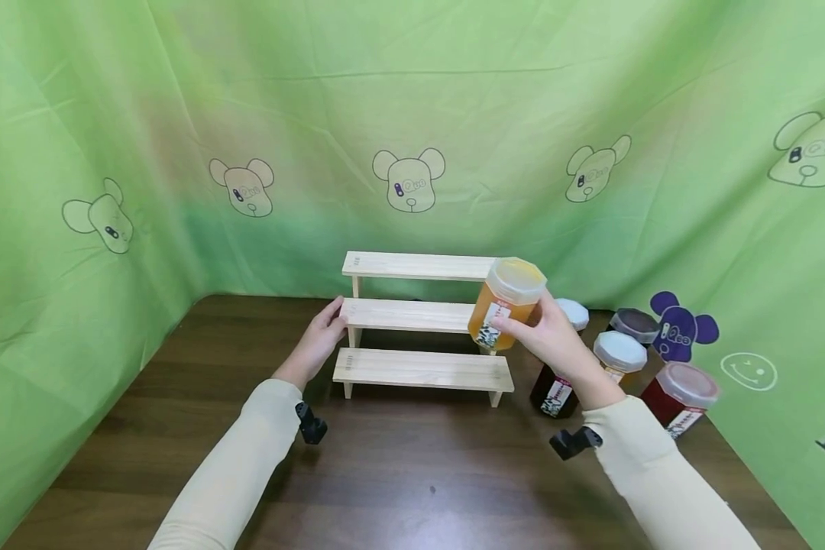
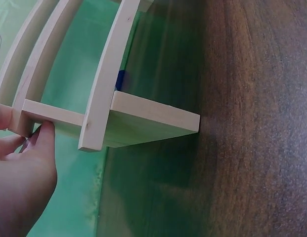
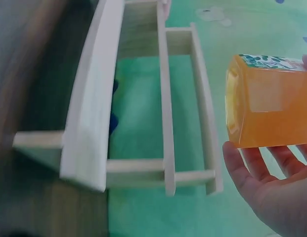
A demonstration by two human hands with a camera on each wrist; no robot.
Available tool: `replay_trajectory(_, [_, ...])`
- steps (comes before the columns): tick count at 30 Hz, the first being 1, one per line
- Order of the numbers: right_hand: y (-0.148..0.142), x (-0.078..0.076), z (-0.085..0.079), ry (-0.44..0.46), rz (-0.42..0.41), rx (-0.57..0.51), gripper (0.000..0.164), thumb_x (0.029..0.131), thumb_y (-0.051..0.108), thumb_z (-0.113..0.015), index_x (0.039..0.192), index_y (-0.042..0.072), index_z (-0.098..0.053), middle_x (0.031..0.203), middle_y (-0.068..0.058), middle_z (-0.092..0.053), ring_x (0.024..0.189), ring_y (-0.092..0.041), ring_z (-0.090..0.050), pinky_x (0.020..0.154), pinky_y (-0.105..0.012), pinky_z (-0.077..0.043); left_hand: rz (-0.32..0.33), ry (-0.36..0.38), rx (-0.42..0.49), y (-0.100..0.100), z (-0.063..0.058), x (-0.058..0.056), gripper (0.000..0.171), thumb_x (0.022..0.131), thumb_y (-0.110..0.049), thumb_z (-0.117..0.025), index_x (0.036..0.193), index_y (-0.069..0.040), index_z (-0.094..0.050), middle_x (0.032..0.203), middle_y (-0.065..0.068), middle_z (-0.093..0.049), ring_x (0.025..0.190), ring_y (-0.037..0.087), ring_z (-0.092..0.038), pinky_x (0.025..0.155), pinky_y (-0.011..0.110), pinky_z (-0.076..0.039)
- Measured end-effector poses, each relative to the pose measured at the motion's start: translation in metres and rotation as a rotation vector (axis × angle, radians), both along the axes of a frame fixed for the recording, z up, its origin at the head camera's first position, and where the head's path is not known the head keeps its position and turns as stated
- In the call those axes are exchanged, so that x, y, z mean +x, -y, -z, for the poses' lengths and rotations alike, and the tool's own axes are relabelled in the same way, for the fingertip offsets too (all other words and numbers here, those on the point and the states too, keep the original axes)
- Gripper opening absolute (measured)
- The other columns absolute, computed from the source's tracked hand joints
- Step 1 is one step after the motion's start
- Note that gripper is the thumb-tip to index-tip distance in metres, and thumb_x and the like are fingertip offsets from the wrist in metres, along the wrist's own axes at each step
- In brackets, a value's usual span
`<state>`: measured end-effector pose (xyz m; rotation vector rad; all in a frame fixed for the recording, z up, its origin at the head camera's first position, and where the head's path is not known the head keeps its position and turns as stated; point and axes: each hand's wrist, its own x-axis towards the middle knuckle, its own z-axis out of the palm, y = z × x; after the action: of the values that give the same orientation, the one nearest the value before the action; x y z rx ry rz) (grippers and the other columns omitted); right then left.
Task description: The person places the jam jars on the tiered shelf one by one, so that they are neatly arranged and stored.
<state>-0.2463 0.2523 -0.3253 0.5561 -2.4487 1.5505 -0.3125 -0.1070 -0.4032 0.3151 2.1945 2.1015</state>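
A three-tier wooden shelf [image 1: 422, 368] stands on the table, its steps rising toward the back curtain. My left hand [image 1: 316, 342] pinches the left end of its middle step; in the left wrist view the thumb and fingers of that hand [image 2: 24, 180] meet at the step's corner. With my right hand [image 1: 553, 336] I grip a jar of orange-yellow contents [image 1: 505, 304] with a whitish lid, held in the air, slightly tilted, by the shelf's right end. In the right wrist view the jar [image 3: 272, 103] is apart from the shelf, fingers [image 3: 257, 163] curled round it.
Right of the shelf stand several lidded jars: a dark one [image 1: 553, 391] partly behind my right arm, a white-lidded one [image 1: 620, 351], a dark-lidded one [image 1: 634, 325] and a red one [image 1: 681, 393]. A green curtain [image 1: 412, 99] with bear drawings encloses the brown table [image 1: 399, 473].
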Motion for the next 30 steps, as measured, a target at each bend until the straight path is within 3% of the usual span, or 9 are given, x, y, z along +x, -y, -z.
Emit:
replay_trajectory(7, [0.022, -0.018, -0.006, 0.026, -0.025, -0.051, 0.064, 0.093, 0.016, -0.075, 0.145, 0.007, -0.040, 0.129, -0.018, -0.057, 0.116, -0.029, -0.057, 0.093, -0.038, -0.053, 0.001, 0.000, -0.035, 0.001, 0.000, -0.001, 0.055, 0.111, -0.010, -0.033, 0.160, -0.001, -0.010, 0.165, 0.017, -0.011, 0.148, 0.029, -0.024, 0.118, 0.042, -0.029])
replay_trajectory(15, [0.050, -0.040, -0.013, 0.054, -0.072, -0.050, 0.072, 0.089, 0.024, -0.078, 0.149, 0.015, -0.038, 0.138, -0.012, -0.053, 0.128, -0.032, -0.050, 0.105, -0.055, -0.044, 0.003, -0.007, -0.039, 0.003, 0.001, -0.002, 0.055, 0.111, -0.011, -0.033, 0.160, -0.002, -0.011, 0.165, 0.018, -0.011, 0.148, 0.029, -0.023, 0.118, 0.042, -0.029])
replay_trajectory(30, [0.088, -0.079, -0.023, 0.097, -0.066, -0.180, 0.070, 0.088, 0.026, -0.080, 0.144, 0.015, -0.039, 0.139, -0.009, -0.053, 0.126, -0.029, -0.051, 0.104, -0.051, -0.046, -0.006, 0.001, -0.046, 0.003, 0.004, -0.004, 0.055, 0.111, -0.010, -0.033, 0.160, -0.002, -0.011, 0.165, 0.018, -0.013, 0.147, 0.030, -0.026, 0.118, 0.041, -0.030])
